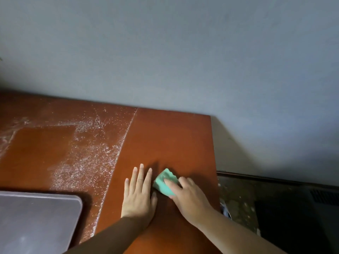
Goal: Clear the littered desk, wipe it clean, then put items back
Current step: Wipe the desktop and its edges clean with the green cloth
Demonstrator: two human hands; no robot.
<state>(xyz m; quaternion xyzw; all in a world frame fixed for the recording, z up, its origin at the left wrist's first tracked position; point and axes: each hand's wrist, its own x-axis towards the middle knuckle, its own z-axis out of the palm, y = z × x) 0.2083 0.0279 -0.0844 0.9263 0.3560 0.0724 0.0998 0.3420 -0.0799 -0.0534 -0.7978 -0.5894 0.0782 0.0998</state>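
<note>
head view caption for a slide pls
Right hand holds a green sponge to the dusty brown desk, left hand flat beside it.

On the worktop point(165, 136), the left hand point(138, 195) lies flat just left of the sponge point(164, 182), which the right hand point(189, 197) grips. Scattered powder point(88, 162) lies further left, with a closed laptop point(36, 220) at the near-left corner. The wall point(183, 52) is behind and the floor point(238, 198) is to the right.

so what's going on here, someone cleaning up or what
A person is wiping down the brown desk. Their right hand holds a green sponge against the wood, and the left hand lies flat on the desk right beside it. The right part of the desk looks clean, while white dust covers much of the left part. A flat grey object sits at the near left.
</note>
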